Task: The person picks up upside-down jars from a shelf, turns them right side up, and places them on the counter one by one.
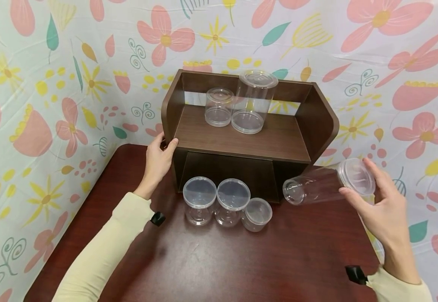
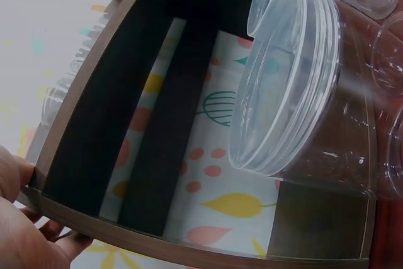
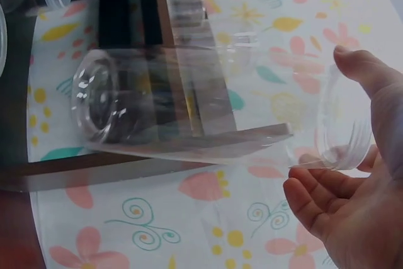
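Note:
My right hand [image 1: 387, 209] grips a tall clear plastic jar [image 1: 319, 184] by its lidded end, thumb on one side and fingers on the other. The jar is tilted almost flat, its base pointing left beside the shelf's right side. In the right wrist view the jar [image 3: 208, 102] looks see-through. My left hand [image 1: 158, 159] holds the left edge of a dark brown wooden shelf [image 1: 241, 138], thumb on the board and fingers mostly hidden behind the side. On the upper board stand a short clear jar [image 1: 219, 109] and a taller one [image 1: 254, 102].
Two lidded clear jars [image 1: 200, 201] [image 1: 233, 203] and a smaller jar [image 1: 256, 214] stand in a row on the reddish-brown table [image 1: 249, 264], before the lower compartment [image 1: 226, 170]. A flower-print cloth [image 1: 124, 54] hangs behind and beside the table.

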Available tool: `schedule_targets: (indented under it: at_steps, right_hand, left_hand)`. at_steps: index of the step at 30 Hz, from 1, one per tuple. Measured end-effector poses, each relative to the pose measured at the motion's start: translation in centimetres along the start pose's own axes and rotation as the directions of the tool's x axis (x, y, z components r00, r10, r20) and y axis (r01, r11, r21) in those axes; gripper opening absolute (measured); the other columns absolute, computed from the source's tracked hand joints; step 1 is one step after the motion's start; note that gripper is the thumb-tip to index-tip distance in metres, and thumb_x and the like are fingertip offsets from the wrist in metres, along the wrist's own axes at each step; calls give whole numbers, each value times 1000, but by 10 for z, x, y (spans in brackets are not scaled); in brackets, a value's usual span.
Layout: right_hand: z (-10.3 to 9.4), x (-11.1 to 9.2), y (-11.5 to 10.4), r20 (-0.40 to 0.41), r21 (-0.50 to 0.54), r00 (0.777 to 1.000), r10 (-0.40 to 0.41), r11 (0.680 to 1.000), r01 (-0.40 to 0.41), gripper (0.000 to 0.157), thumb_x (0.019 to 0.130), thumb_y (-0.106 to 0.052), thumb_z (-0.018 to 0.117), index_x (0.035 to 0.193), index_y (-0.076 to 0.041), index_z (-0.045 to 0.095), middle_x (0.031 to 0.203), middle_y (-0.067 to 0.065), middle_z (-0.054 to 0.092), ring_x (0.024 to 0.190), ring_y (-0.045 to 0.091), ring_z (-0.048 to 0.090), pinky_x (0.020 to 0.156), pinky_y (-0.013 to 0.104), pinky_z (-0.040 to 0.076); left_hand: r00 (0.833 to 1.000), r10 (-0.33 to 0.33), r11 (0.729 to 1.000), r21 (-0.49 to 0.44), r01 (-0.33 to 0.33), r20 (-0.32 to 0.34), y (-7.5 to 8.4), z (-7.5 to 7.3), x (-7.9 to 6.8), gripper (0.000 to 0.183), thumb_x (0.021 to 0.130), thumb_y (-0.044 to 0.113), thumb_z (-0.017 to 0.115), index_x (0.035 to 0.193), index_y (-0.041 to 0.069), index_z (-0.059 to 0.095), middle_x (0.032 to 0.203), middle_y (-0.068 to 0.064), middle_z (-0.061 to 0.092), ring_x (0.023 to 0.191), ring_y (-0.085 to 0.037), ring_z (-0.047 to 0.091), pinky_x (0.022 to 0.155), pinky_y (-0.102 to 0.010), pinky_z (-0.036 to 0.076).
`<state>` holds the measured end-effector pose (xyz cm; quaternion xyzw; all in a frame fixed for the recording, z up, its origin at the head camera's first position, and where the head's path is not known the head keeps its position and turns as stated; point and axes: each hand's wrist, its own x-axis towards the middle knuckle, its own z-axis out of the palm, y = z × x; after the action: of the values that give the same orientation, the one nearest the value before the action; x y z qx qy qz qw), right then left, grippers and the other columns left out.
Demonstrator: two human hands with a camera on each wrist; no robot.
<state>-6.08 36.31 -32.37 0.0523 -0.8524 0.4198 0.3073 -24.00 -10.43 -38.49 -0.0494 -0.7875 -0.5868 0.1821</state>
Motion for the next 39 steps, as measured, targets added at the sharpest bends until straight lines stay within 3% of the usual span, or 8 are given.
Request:
schedule_targets:
  at_steps: [5, 10, 19, 25, 27, 33, 39]
  right_hand:
    - [-1, 0, 2, 46, -113, 999, 27, 993, -22, 89, 75, 5, 86, 153, -20, 52, 137, -10, 56, 116, 4, 49, 91, 5, 35]
    - [5, -4, 9, 95, -181, 995, 28, 983, -10, 90, 76, -4, 89, 155, -22, 51, 131, -22, 50, 106, 0, 46, 84, 6, 32]
    - [21, -16, 26, 163, -232, 986, 37, 973, 2, 86, 77, -11, 91, 153, -12, 51, 130, 15, 59, 107, 1, 47, 85, 7, 30]
    - [32, -20, 32, 216, -216, 976, 39, 976, 8, 85, 77, -14, 92, 152, -7, 51, 141, 24, 57, 128, 39, 50, 108, 16, 26]
    - [36, -22, 34, 224, -212, 974, 27, 977, 22, 85, 76, -14, 93, 150, -5, 52, 142, 23, 57, 129, 45, 49, 109, 17, 27]
    - [47, -27, 45, 240, -245, 971, 18, 969, 42, 90, 73, -17, 95, 151, -6, 51, 132, 18, 60, 110, 25, 52, 88, 13, 32]
    - [55, -31, 54, 250, -247, 968, 35, 969, 28, 90, 72, -18, 96, 149, -7, 53, 128, 18, 60, 102, 22, 52, 82, 21, 35]
  left_hand:
    - [1000, -11, 1000, -1, 11, -4, -1, 0, 0, 41, 101, 22, 68, 136, 2, 64, 126, -20, 68, 111, -28, 65, 94, -41, 51]
    - [1000, -8, 1000, 1, 8, -6, -1, -1, 0, 39, 100, 22, 68, 134, 3, 66, 120, -18, 70, 103, -25, 65, 84, -32, 50]
    - [1000, 7, 1000, 18, -7, -6, -4, -3, 1, 37, 100, 23, 70, 131, 5, 68, 110, -15, 72, 94, -22, 64, 76, -26, 48]
    - [1000, 14, 999, 33, -13, -11, -4, -4, 1, 35, 99, 23, 70, 128, 4, 69, 105, -15, 72, 92, -22, 65, 74, -25, 48]
    - [1000, 15, 999, 39, -15, -14, -4, -4, 1, 34, 99, 23, 70, 127, 4, 70, 104, -15, 72, 91, -22, 65, 73, -25, 47]
    - [1000, 13, 999, 33, -12, -11, -3, -4, 2, 34, 99, 23, 70, 127, 4, 70, 104, -15, 72, 92, -22, 65, 74, -23, 47]
    - [1000, 8, 1000, 30, -8, -3, -4, -5, 2, 33, 99, 23, 70, 127, 4, 70, 104, -15, 73, 94, -22, 66, 74, -22, 48]
